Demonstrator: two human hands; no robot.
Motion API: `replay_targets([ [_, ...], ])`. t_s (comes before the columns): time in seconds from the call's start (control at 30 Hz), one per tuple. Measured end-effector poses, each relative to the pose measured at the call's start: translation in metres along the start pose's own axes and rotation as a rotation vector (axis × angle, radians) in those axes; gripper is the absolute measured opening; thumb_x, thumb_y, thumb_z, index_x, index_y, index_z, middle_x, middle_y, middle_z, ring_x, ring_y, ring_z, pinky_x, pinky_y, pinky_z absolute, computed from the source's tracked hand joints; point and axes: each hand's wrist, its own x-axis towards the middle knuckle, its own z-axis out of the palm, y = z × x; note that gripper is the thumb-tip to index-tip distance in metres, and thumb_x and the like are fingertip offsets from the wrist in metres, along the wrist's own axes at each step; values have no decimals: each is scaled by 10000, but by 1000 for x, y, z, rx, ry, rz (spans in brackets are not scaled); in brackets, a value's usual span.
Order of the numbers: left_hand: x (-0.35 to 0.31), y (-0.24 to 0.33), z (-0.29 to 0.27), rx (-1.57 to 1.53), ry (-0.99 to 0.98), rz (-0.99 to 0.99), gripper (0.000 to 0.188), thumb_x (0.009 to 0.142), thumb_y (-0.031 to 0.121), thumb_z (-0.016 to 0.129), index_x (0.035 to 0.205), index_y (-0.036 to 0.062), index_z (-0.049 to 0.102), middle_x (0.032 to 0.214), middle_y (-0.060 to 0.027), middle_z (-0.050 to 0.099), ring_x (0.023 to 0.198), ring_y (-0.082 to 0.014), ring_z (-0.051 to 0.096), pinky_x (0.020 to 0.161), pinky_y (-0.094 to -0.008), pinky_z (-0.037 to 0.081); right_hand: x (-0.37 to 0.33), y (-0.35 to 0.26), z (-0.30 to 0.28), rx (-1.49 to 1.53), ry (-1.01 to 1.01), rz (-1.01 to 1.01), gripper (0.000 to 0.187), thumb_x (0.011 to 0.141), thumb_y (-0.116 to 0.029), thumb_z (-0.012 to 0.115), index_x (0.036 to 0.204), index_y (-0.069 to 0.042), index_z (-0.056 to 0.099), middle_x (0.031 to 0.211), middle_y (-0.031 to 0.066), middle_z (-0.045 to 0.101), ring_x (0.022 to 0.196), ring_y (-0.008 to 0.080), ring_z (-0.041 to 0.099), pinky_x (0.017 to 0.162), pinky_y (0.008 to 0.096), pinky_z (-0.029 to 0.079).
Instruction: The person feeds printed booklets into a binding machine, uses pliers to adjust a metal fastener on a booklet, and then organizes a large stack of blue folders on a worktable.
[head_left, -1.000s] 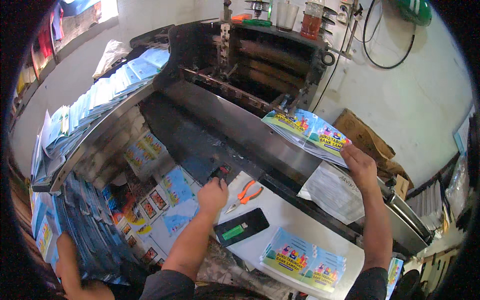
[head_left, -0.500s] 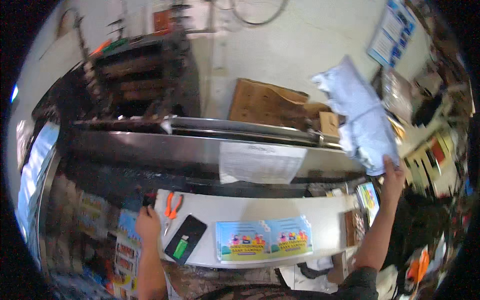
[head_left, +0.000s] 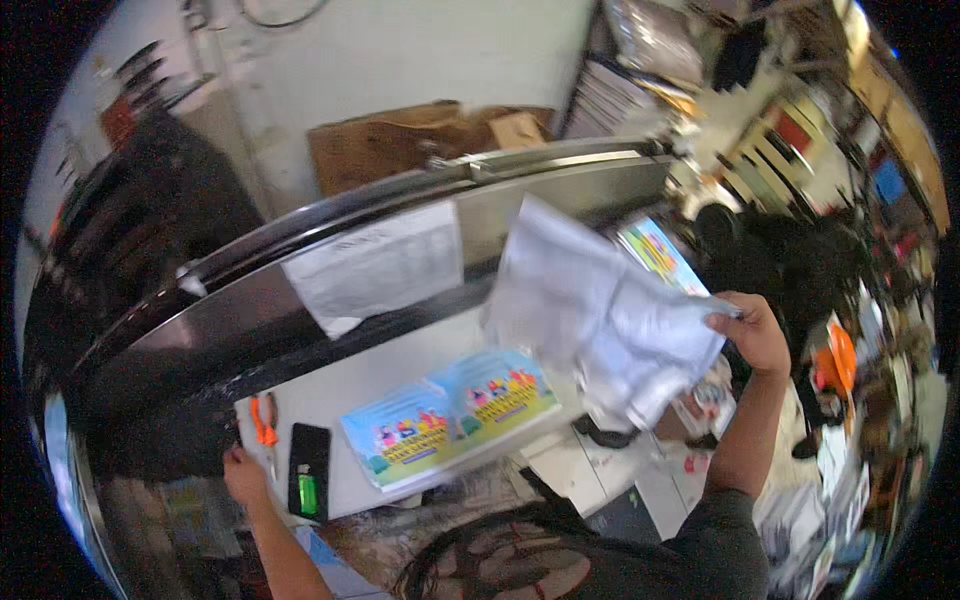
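My right hand [head_left: 757,335] grips one corner of a large, creased, pale bluish-white sheet [head_left: 620,310], which looks like paper. It hangs over the right end of the white tabletop [head_left: 345,385]. My left hand [head_left: 245,477] is closed at the tabletop's left edge, by a small dark part; what its fingers hold is hidden. Near it lie orange-handled pliers [head_left: 264,422] and a black phone [head_left: 310,450] with a green lighter [head_left: 308,493] on it. Two side-by-side stacks of colourful printed sheets [head_left: 450,420] lie in the middle.
A long metal bar [head_left: 220,290] with a white paper [head_left: 385,265] on it runs behind the tabletop. Brown cardboard [head_left: 375,150] leans against the wall. More printed sheets [head_left: 665,255] sit at the back right. Clutter and an orange item [head_left: 838,360] lie farther right.
The pale sheet has come down and nearer, from above the metal bar to over the tabletop's right end. My right hand keeps its corner. The view has turned right; my left hand stays at the left edge.
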Motion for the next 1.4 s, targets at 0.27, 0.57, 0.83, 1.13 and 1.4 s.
replay_targets([
  [0.27,41,-76,35,55,-65,224,497,951,400,408,1137,-12,615,1108,-288,615,1029,-474,571,885,-513,444,-159,185,-5,-397,-486,725,297,732,-225,767,926,-9,701,759,45,676,646,155,614,568,317,509],
  [0.57,37,-42,33,9,-108,139,525,958,410,409,1144,-41,600,1147,-293,600,1063,-471,560,905,-512,434,-168,460,140,-93,74,550,1010,711,-435,777,1401,84,252,1223,262,562,1101,308,572,874,385,488],
  [0.83,26,-50,26,-185,16,8,394,956,296,512,1168,-28,581,1152,-241,624,1073,-371,600,920,-430,453,-158,463,244,-316,-562,228,595,791,-321,754,1263,-20,554,1088,227,637,1132,273,534,946,364,456],
  [1.13,76,148,-41,-418,157,183,497,919,445,557,1112,-6,633,1049,-222,663,1001,-376,635,862,-415,479,-168,455,263,630,-359,1103,501,803,-195,752,1198,-9,506,748,136,644,574,196,591,472,338,420],
  [1.4,190,207,-13,-694,193,-28,358,862,332,680,970,-9,695,851,-152,688,793,-260,636,737,-368,468,-149,494,262,370,-378,963,544,833,-498,653,1156,-89,497,881,152,681,682,226,648,551,406,485],
])
